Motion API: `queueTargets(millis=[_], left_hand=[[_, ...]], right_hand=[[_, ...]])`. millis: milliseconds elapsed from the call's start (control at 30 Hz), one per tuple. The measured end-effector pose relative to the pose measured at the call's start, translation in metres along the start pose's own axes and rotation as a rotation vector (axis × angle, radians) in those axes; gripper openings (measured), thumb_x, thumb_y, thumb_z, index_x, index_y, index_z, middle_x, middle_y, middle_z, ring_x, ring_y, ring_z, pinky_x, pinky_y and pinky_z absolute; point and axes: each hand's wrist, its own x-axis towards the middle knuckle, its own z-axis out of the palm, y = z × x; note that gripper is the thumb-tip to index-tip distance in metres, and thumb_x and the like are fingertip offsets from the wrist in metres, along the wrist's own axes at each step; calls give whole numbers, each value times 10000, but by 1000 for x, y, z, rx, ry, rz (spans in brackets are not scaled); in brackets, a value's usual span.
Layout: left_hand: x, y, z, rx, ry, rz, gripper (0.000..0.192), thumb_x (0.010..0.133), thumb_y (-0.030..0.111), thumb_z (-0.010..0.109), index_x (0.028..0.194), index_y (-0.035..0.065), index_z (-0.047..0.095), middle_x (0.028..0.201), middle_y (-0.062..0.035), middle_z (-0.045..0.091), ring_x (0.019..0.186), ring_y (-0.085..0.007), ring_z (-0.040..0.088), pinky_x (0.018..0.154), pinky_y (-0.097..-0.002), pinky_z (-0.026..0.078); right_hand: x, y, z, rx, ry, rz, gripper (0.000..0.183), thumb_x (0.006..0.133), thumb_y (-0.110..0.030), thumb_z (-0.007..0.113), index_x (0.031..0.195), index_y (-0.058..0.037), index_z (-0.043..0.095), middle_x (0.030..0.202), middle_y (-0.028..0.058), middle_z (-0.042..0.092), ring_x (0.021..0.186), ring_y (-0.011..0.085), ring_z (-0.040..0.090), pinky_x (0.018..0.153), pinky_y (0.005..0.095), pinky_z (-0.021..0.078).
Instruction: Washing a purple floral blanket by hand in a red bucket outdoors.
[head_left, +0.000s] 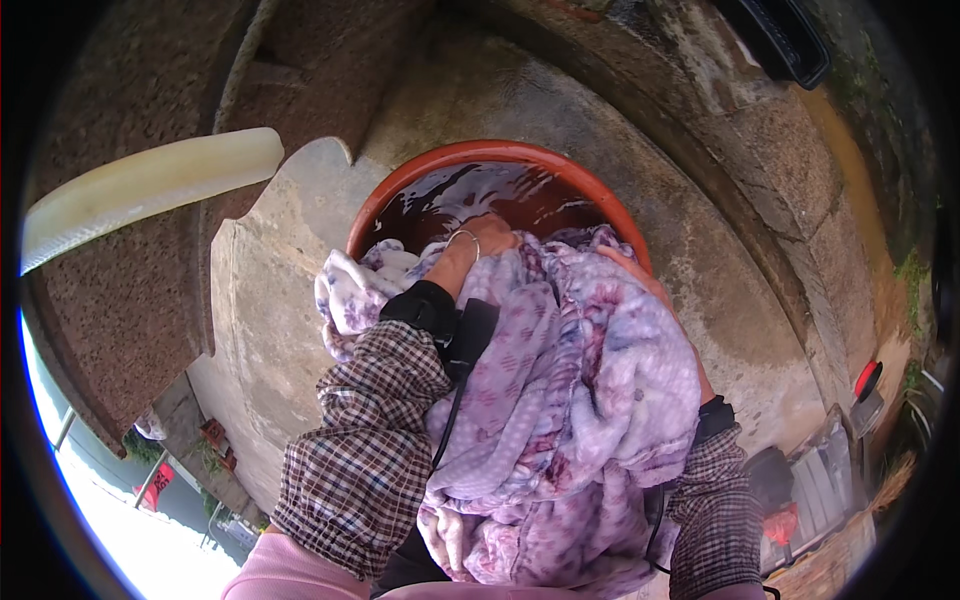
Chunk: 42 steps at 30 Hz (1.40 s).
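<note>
A red-brown round tub (480, 150) holds water in front of me. A purple and white patterned plush blanket (517, 375) hangs in a thick bunch over its near rim and down against my body. My left hand (491, 234), with a bracelet at the wrist, presses on the blanket's edge inside the tub, its fingers closed on a fold. My right hand (637, 274) reaches along the blanket's right side at the rim; its fingers are partly hidden by the cloth, so its grip cannot be told. Checked sleeve covers and black wrist straps with cables are on both arms.
A pale hose end (247, 156) juts in from the left, by a rough stone slab (127, 322). Wet concrete (262, 322) surrounds the tub. A drainage channel curves along the right. A black container (787, 45) lies upper right, and a red-headed object (868, 380) lower right.
</note>
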Motion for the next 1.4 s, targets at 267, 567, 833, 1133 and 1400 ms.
queueTargets(millis=[267, 567, 833, 1133, 1400], left_hand=[[4, -66, 16, 190, -103, 47, 323, 705, 318, 484, 826, 67, 646, 888, -187, 616, 876, -357, 573, 756, -405, 448], [-5, -73, 12, 298, -68, 20, 238, 611, 197, 536, 785, 73, 639, 834, -165, 618, 825, -316, 600, 683, -392, 469], [-10, -108, 9, 284, -206, -71, 309, 764, 272, 480, 957, 83, 632, 1026, -177, 597, 1016, -305, 550, 871, -369, 429], [-25, -112, -7, 257, -197, -267, 374, 746, 305, 464, 1007, 90, 622, 1114, -228, 536, 1043, -359, 513, 914, -387, 394], [-26, -105, -11, 279, -217, -119, 374, 720, 307, 459, 926, 58, 646, 1069, -202, 570, 1030, -347, 523, 907, -367, 398]], right_hand=[[-39, -9, -28, 384, 154, -16, 675, 844, -489, 446, 1334, -46, 310, 1326, 176, 365, 1247, 265, 332, 1027, 347, 237], [-103, -14, -3, -180, 168, -267, 933, 720, -681, 468, 1363, -52, 222, 1395, 246, 172, 1288, 380, 208, 1029, 424, 216], [-31, -21, 36, -505, 131, -430, 475, 627, 15, 589, 1098, -6, 535, 1330, 261, 272, 1245, 409, 264, 988, 451, 302], [33, 5, 41, -692, 16, -358, 419, 717, -60, 528, 1124, 32, 483, 1315, 237, 309, 1230, 381, 291, 986, 439, 301], [61, 18, 45, -675, -13, -202, 396, 743, -37, 468, 1135, 15, 489, 1265, 224, 358, 1160, 371, 367, 912, 449, 370]])
